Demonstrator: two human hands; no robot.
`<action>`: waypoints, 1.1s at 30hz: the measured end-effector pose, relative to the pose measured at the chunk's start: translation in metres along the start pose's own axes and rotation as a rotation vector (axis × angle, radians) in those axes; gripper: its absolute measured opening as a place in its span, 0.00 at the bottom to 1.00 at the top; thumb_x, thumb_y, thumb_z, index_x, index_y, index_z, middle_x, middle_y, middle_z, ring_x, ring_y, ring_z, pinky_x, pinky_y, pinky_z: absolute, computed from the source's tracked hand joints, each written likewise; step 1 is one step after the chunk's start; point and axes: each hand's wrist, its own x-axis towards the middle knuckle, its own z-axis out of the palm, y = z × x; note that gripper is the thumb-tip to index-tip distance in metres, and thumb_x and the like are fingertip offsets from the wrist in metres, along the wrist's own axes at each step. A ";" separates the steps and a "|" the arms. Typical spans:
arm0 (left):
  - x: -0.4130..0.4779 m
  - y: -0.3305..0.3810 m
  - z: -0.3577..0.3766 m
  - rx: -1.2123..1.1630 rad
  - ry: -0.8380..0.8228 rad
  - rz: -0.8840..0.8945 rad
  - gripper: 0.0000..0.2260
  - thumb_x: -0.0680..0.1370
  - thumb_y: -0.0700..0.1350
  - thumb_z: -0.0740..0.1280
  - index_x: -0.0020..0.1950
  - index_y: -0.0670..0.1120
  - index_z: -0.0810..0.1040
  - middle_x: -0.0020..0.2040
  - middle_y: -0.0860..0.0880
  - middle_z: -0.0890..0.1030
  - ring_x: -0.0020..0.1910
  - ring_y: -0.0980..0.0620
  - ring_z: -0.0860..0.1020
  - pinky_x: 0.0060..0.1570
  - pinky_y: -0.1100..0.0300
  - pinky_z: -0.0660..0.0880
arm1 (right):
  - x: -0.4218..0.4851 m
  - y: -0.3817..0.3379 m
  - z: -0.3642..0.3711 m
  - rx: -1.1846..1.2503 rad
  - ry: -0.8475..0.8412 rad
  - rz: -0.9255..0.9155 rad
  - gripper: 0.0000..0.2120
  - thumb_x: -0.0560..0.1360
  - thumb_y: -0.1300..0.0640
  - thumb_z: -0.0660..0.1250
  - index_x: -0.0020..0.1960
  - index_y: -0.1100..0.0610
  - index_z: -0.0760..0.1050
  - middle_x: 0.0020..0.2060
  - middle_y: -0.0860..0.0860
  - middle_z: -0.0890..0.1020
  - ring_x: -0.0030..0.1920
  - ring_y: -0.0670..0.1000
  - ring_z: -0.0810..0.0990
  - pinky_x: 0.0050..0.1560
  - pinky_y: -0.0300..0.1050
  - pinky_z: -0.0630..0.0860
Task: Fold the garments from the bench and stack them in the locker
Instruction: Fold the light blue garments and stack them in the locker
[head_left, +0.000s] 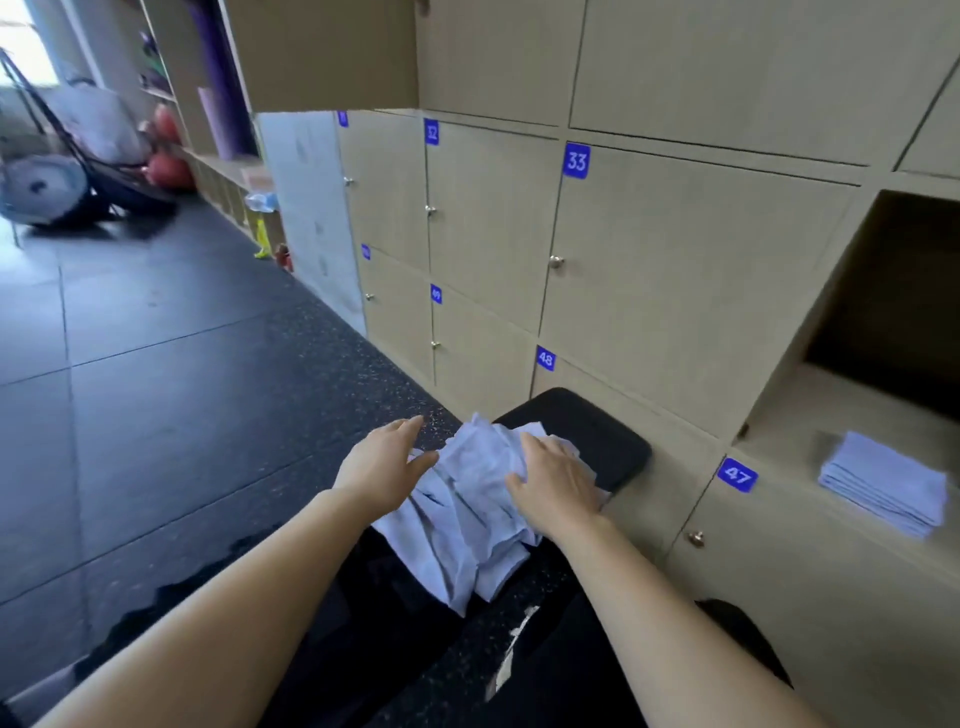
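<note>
Right hand (558, 488): fingers (535, 452) fairly straight and close together, laid palm-down on top of the pile (467, 519). Thumb is out to the left, against the cloth. No clear pinch; can't tell if the fingertips hook a fold.

Left hand (384, 462): fingers straight, loosely spread, pointing forward, holding nothing. Thumb tip is at the pile's left edge; touching or just off it, can't tell. Both forearms are bare and reach in from the bottom of the view.

Pile: pale blue-white garments, crumpled and unfolded, lying on the black bench (608, 436). One part hangs over the bench's left side, and some cloth trails toward the camera. The bench's far end is rounded and bare, just in front of the lockers.

Locker (831, 405): open compartment on the right, above the door with tag 47 (736, 474). The interior is dark toward the back. On its floor near the front sits a stack (883, 483) of folded pale blue garments, several layers, edges roughly lined up. The stack is well apart from the pile.

Rest:
- Closed tan doors (675, 270) have small round knobs.
- Blue tags 33 (576, 161) and 48 (545, 358) are readable. The tags further left are smaller and blurred.
- Dark speckled floor (182, 415) is on the left.
- Far left, blurred: red balls (169, 169) and other gear by open shelving.
</note>
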 end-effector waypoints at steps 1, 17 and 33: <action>-0.001 -0.012 0.005 -0.003 -0.010 -0.029 0.27 0.81 0.54 0.61 0.78 0.46 0.60 0.76 0.49 0.66 0.74 0.49 0.65 0.69 0.54 0.65 | 0.002 -0.003 0.011 -0.018 -0.027 -0.008 0.19 0.78 0.52 0.58 0.68 0.56 0.65 0.65 0.55 0.72 0.65 0.58 0.69 0.58 0.51 0.69; 0.068 -0.100 0.103 -0.074 -0.119 -0.281 0.24 0.82 0.54 0.59 0.75 0.47 0.66 0.74 0.49 0.69 0.72 0.50 0.67 0.69 0.57 0.64 | 0.103 -0.031 0.121 -0.146 -0.212 -0.147 0.14 0.79 0.49 0.57 0.60 0.55 0.70 0.61 0.54 0.75 0.63 0.57 0.71 0.60 0.50 0.67; 0.087 -0.114 0.126 -0.100 -0.031 -0.289 0.20 0.81 0.53 0.63 0.70 0.47 0.74 0.68 0.49 0.75 0.68 0.49 0.72 0.65 0.57 0.68 | 0.153 -0.031 0.153 0.044 -0.016 -0.181 0.09 0.78 0.54 0.61 0.46 0.55 0.79 0.49 0.51 0.81 0.55 0.56 0.74 0.52 0.47 0.68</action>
